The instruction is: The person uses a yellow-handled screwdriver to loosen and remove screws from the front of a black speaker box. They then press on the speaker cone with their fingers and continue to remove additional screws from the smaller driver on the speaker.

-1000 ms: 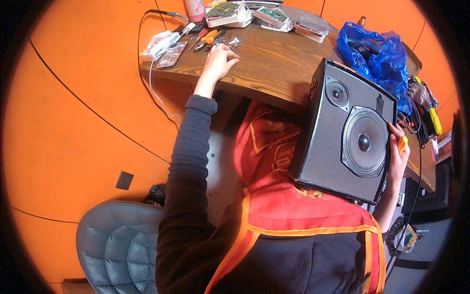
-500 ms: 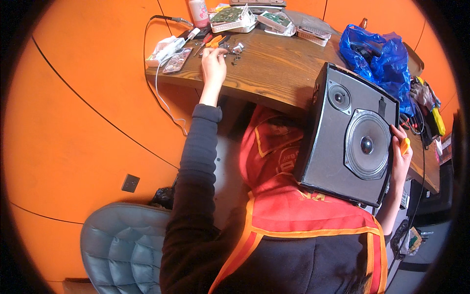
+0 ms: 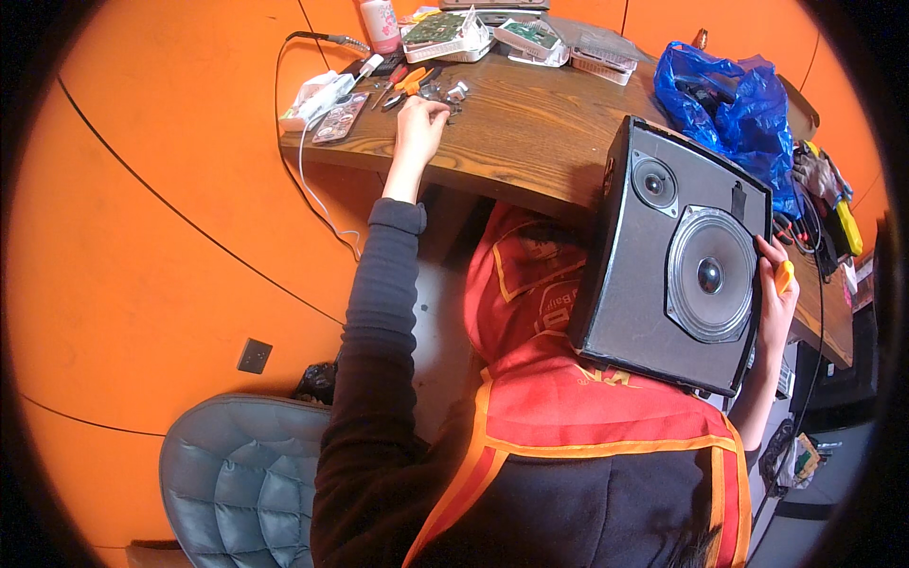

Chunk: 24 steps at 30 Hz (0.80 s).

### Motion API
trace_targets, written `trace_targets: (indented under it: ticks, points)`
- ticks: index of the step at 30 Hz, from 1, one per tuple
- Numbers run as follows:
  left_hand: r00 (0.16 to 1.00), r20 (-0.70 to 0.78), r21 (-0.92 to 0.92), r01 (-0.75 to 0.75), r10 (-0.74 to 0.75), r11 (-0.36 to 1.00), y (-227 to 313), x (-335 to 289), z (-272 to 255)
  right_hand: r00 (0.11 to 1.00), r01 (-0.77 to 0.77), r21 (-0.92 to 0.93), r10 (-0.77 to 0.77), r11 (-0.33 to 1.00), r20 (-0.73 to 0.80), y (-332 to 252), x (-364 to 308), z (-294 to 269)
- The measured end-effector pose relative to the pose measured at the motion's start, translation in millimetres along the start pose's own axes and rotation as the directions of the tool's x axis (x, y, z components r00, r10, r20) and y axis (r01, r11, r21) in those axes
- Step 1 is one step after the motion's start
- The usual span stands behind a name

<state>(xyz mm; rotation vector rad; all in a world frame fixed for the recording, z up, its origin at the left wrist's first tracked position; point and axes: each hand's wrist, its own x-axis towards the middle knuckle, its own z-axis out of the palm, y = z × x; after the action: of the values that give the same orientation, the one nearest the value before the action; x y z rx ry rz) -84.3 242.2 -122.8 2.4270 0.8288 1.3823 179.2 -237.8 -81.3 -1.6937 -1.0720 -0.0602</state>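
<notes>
A black speaker box [image 3: 606, 256] with a small round driver [image 3: 653, 182] and a large one [image 3: 710, 275] leans tilted across my lap, against the table edge. My right hand [image 3: 778, 293] grips its right side. Between those fingers shows a yellow-orange handle [image 3: 784, 276]; the rest of that tool is hidden. Over the table's near left part, my left hand [image 3: 419, 133] has its fingers pinched together; whatever they hold is too small to make out. Just beyond it lie small loose metal parts [image 3: 456, 93], orange-handled pliers [image 3: 413, 83] and a red-handled screwdriver [image 3: 394, 78].
Along the far side of the wooden table [image 3: 530, 123] stand white trays with circuit boards [image 3: 445, 36] and a pink bottle [image 3: 381, 26]. A phone [image 3: 341, 117] and a white power strip [image 3: 317, 99] lie left. A blue plastic bag [image 3: 729, 123] sits right. A grey padded chair [image 3: 246, 473] stands lower left.
My left hand has shifted slightly right and down among the small parts, and its fingers now point more to the right. My right hand and the speaker box stay nearly in place.
</notes>
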Motion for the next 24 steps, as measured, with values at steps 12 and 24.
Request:
trace_targets:
  ticks: [12, 24]
  points:
    - [0.998, 0.054, 0.12, -0.034, 0.028, 0.992, -1, 0, 4, 1.0, -0.019, -0.028, 0.018, 0.999, -0.016, -4, -1, 1]
    - [0.994, 0.101, 0.142, -0.057, 0.042, 0.988, 8, 0, -2, 0.999, 0.01, -0.016, -0.01, 1.0, -0.03, -8, -1, 5]
